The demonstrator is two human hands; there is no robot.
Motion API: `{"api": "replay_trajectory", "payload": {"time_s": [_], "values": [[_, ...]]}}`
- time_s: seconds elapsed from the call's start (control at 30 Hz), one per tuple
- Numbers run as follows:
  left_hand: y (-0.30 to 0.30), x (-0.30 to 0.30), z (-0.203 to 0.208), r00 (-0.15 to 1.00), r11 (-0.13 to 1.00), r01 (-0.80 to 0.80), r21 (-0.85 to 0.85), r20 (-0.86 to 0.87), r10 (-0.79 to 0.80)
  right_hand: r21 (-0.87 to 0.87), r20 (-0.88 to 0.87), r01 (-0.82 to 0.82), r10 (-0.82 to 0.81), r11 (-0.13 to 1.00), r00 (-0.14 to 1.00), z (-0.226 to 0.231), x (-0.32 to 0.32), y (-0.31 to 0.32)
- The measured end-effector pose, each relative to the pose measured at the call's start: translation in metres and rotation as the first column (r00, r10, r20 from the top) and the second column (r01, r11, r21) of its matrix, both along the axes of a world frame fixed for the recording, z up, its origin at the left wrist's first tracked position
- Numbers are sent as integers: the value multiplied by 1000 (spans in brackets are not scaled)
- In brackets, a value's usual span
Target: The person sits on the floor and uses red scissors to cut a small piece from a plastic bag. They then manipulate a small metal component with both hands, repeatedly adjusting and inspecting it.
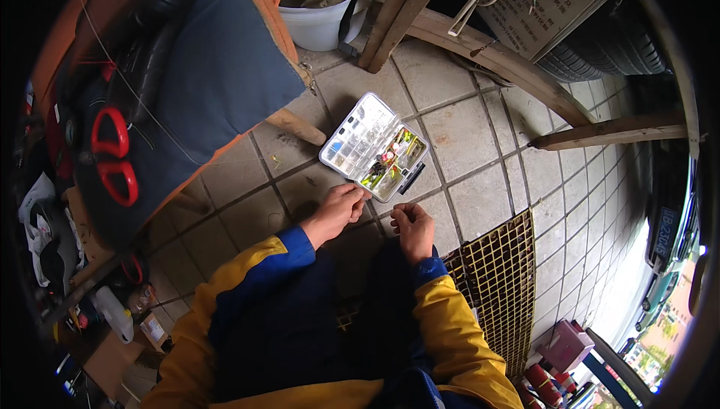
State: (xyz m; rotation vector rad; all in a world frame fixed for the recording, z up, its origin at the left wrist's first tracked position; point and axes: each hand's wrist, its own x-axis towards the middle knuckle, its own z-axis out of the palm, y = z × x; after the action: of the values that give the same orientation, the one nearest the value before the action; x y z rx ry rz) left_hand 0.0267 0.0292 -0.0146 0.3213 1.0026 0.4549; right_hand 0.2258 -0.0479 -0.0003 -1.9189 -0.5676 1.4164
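Observation:
A clear plastic compartment box (339, 141) with its lid folded open is in front of me. One half has several small yellow, green, red and dark pieces (391, 152) in its compartments; the other half looks mostly see-through. My left hand (337, 214) is closed at the box's near corner, thumb and fingers against its edge. Just right of that corner, apart from the box, my right hand (414, 230) has its fingertips pinched together. Whatever is between them is too small to make out.
On the left, red-handled scissors (111, 135) lie on a dark blue padded surface (225, 71) with orange edges. A white bucket (311, 28) and wooden legs (397, 15) stand beyond. Tyres (622, 41) are at far right. A yellowish metal grate (502, 281) covers part of the tiled floor.

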Motion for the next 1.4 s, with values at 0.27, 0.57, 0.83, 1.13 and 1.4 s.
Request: {"api": "replay_trajectory", "payload": {"time_s": [0.27, 0.57, 0.83, 1.13, 1.4], "values": [[6, 48, -19, 968, 951, 107, 289, -251, -33, 40, 37, 32, -34, 999, 999, 12, 13, -14], [4, -20, 38, 735, 662, 326, 674, -622, 271, 27, -131, 229, -224, 973, 966, -10, 18, -1], [24, 14, 50, 537, 262, 819, 511, -843, -35, -109, -113, 155, -167, 982, 979, -21, 18, 24], [29, 27, 17, 392, 24, 920, 391, -917, -75, -80, -71, 127, -133, 989, 989, -21, 12, 27], [21, 23, 13, 474, 12, 881, 474, -880, -32, -36, -39, 122, -123, 992, 992, -28, 11, 28]]}}
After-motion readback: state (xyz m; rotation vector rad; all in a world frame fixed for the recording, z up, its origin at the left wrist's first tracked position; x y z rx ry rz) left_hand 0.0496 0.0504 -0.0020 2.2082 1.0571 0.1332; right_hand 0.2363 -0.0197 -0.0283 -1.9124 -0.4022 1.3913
